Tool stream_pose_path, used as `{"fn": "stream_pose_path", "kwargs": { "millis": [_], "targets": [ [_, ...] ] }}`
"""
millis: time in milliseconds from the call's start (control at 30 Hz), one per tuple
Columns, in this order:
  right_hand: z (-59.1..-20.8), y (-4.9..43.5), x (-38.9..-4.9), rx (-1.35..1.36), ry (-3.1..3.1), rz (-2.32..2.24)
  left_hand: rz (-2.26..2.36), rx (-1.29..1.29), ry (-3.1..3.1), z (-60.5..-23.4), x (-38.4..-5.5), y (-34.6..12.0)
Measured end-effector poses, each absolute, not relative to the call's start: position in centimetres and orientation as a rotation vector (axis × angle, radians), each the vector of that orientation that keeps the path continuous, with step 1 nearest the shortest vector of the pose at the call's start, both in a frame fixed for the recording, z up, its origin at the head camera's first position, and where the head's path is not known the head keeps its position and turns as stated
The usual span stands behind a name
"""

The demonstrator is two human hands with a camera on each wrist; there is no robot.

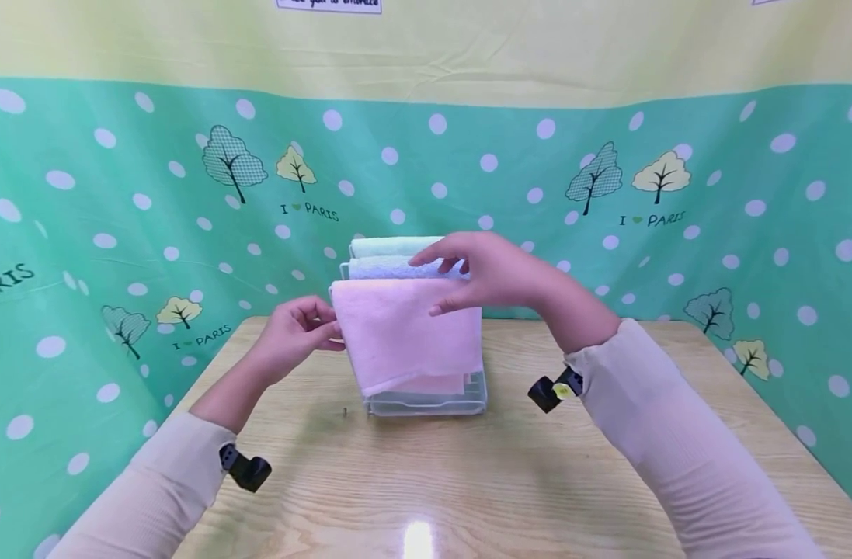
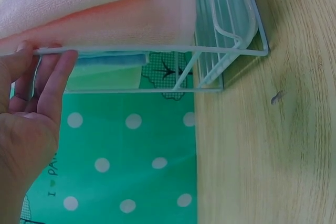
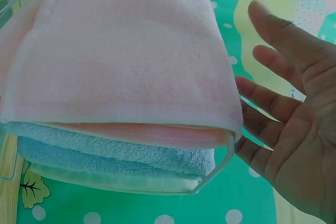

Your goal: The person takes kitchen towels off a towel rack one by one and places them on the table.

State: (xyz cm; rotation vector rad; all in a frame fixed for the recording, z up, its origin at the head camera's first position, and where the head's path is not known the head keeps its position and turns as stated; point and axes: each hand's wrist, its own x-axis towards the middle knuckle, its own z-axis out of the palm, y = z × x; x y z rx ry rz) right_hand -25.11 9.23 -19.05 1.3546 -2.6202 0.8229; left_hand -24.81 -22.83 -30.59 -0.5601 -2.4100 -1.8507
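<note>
A pink towel [image 1: 405, 334] hangs folded over the front bar of a white wire towel rack [image 2: 241, 52]. Behind it hang a blue towel [image 1: 380, 269] and a pale green towel [image 1: 391, 248]. My left hand [image 1: 296, 338] pinches the rack's side wire between thumb and fingers, at the left edge of the pink towel. With fingers spread, my right hand [image 1: 492, 272] hovers at the top right of the towels. In the right wrist view its fingertips are close to the pink towel's edge, and nothing lies in its palm.
The rack's base holds a shallow clear tray [image 1: 426, 405] on the wooden table [image 1: 412, 473]. A small dark mark [image 2: 277, 97] shows on the wood left of the rack. A green dotted curtain [image 1: 426, 178] closes off the back and sides.
</note>
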Motion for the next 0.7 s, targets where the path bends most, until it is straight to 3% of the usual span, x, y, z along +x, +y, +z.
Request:
{"fn": "stream_pose_path", "kwargs": {
  "millis": [700],
  "targets": [
    [-18.8,6.5,-27.1,1.287,-2.835,0.897,-1.860,-0.570,-2.412,-30.6,-24.9,-23.0]
  ]
}}
